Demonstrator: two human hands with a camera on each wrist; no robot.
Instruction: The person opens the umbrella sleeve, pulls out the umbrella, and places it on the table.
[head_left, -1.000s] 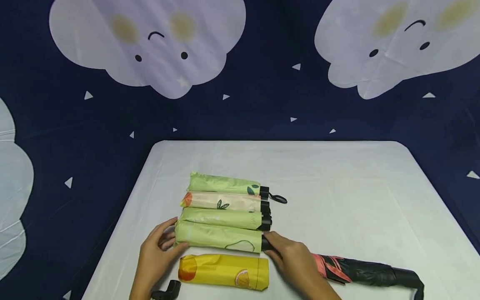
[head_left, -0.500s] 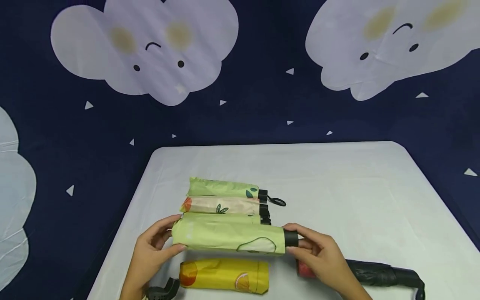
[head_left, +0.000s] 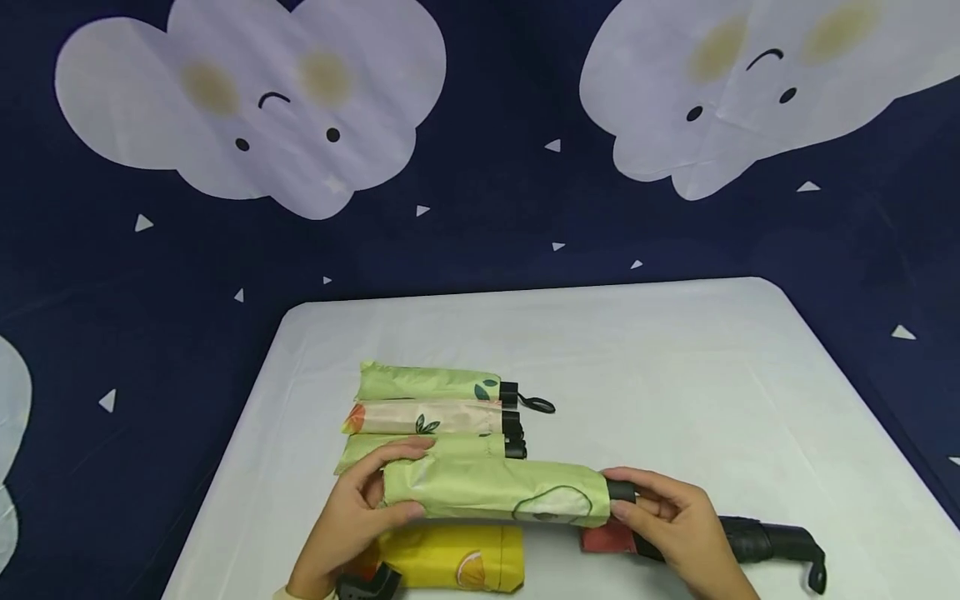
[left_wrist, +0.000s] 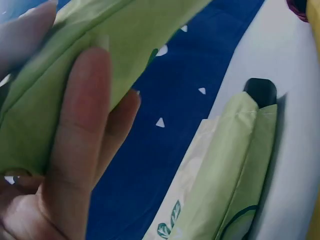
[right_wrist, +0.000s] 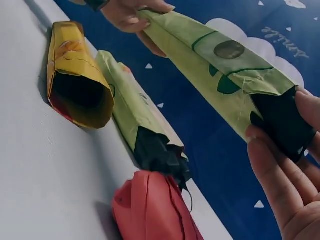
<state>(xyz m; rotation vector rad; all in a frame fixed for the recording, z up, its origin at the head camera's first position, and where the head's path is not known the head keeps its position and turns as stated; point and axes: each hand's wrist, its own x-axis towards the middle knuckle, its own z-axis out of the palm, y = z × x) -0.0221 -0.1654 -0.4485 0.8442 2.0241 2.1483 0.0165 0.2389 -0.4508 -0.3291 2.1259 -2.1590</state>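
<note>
With our left hand (head_left: 356,510) curled round the green sleeve (head_left: 480,487) and our right hand (head_left: 678,518) pinching the black handle (head_left: 622,491), we should level the avocado-print folding umbrella (head_left: 510,493) — raised above the white table (head_left: 660,375), nearer its left edge — squeezing lightly so nothing slips.

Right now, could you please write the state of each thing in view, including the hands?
Held green umbrella: closed, sleeved, lifted off the table
Left hand: grips that umbrella's covered end
Right hand: holds its black handle
Far green umbrella: closed, sleeved, lying down
Peach umbrella: closed, sleeved, lying down
Nearer green umbrella: closed, sleeved, partly hidden
Yellow sleeve: lying down, one end open
Red-and-black umbrella: closed, unsleeved, lying down
</note>
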